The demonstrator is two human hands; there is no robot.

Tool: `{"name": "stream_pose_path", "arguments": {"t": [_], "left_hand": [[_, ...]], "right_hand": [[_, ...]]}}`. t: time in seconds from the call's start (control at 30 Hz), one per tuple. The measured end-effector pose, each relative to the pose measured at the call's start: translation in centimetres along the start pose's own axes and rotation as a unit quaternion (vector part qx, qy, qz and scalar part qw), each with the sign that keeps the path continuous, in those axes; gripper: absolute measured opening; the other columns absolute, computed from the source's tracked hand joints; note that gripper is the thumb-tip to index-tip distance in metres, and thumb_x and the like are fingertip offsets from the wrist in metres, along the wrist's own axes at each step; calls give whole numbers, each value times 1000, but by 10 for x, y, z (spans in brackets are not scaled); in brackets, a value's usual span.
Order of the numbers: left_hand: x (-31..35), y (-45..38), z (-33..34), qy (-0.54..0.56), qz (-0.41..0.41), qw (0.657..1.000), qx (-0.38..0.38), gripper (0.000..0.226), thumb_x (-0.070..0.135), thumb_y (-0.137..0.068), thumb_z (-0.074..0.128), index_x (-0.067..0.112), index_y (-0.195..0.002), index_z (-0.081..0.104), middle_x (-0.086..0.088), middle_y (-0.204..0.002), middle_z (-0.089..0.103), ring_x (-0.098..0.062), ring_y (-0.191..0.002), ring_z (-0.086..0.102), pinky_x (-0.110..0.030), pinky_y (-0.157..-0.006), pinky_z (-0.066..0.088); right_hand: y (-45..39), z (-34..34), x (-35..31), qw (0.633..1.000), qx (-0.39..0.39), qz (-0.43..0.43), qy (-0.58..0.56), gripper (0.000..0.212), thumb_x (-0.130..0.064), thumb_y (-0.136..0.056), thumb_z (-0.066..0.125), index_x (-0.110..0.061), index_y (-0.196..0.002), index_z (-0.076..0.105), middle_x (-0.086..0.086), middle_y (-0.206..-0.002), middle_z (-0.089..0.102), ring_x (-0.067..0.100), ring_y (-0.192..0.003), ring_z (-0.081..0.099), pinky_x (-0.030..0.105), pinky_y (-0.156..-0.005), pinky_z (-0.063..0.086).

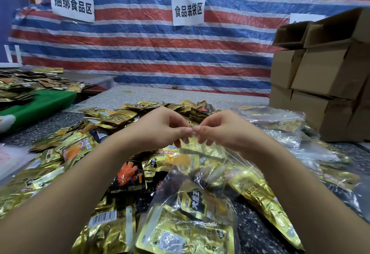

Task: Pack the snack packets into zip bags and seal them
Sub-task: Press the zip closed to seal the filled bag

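Both hands meet over the middle of the bench: the left hand (160, 128) and right hand (222, 128) each pinch the top edge of a clear zip bag (200, 191) between thumb and curled fingers, fingertips almost touching. The bag hangs toward the person, holding several gold snack packets (192, 201). Loose packets (66, 149) lie heaped across the speckled bench (256, 231), filled bags (280, 125) to the right beside stacked cardboard boxes (324, 77).

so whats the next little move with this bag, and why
Probably slide the pinching fingertips apart along the zip strip. Both the left hand and right hand pinch the top edge of the clear zip bag at its middle, gold snack packets already sit inside, and the mouth looks unsealed towards its ends.
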State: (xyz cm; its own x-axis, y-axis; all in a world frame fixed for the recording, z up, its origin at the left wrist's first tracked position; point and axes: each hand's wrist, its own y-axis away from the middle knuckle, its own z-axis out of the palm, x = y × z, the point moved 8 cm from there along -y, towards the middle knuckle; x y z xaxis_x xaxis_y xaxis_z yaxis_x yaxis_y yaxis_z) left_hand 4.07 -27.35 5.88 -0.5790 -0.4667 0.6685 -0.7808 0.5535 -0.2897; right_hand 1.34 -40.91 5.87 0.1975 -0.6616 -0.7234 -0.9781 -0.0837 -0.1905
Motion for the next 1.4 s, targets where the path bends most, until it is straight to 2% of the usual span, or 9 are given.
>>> {"name": "stream_pose_path", "arguments": {"t": [0.17,0.3,0.4,0.5,0.7,0.87,1.13,1.27,1.4], "left_hand": [[-5,0,-1,56,-16,998,-23,13,31,-90,68,23,-87,78,4,-79,76,-7,-70,69,-24,-68,54],[-4,2,-3,100,-20,994,-28,13,27,-89,69,19,-85,79,-1,-80,76,-10,-68,67,-19,-64,54],[0,3,-7,121,-16,992,-12,13,23,-90,69,15,-86,78,-3,-79,76,-11,-68,66,-18,-62,53],[3,3,-9,120,-16,993,-12,15,22,-91,68,12,-88,77,-4,-81,76,-15,-72,66,-25,-67,51],[6,4,-8,121,-14,992,-14,14,20,-91,67,11,-87,77,-4,-77,75,-11,-65,64,-19,-60,51],[6,5,-6,99,-14,995,-18,13,25,-88,69,16,-85,77,-1,-78,76,-8,-66,67,-17,-60,53],[7,6,-6,93,-11,995,-32,13,22,-90,68,13,-87,77,-3,-79,76,-11,-69,67,-19,-64,54],[14,9,-10,115,1,993,-31,14,21,-88,68,9,-88,76,-6,-81,75,-17,-71,66,-28,-70,54],[31,15,-19,196,32,980,-19,18,21,-76,68,7,-85,74,-10,-76,71,-20,-69,62,-26,-66,54]], "right_hand": [[1,-2,-4,1000,12,2,-9,14,-31,-89,73,-20,-80,76,-8,-70,73,-2,-61,62,14,-58,47],[4,-4,-11,1000,15,-16,-19,13,-27,-88,74,-20,-77,74,-10,-62,70,-3,-58,60,14,-57,46],[5,-8,-16,999,28,-31,-32,13,-26,-88,74,-20,-76,74,-5,-68,73,6,-66,65,26,-67,56],[6,-8,-21,998,38,-41,-17,16,-27,-89,73,-23,-74,73,-2,-72,74,10,-70,68,36,-77,57],[8,-6,-22,999,23,-40,-1,17,-31,-89,73,-20,-77,74,-1,-73,74,10,-70,67,35,-75,57],[9,-5,-20,999,15,-22,20,18,-36,-87,73,-21,-77,74,-4,-71,72,6,-68,66,27,-68,55],[13,-3,-27,997,7,-27,71,18,-37,-90,70,-22,-80,72,0,-81,72,19,-83,68,42,-81,57],[19,-9,-37,997,13,-38,73,18,-37,-90,70,-24,-78,71,-2,-79,72,17,-80,68,40,-78,56],[30,-23,-59,993,33,-86,70,22,-39,-89,69,-20,-79,74,3,-75,73,17,-66,64,39,-68,55]]}}
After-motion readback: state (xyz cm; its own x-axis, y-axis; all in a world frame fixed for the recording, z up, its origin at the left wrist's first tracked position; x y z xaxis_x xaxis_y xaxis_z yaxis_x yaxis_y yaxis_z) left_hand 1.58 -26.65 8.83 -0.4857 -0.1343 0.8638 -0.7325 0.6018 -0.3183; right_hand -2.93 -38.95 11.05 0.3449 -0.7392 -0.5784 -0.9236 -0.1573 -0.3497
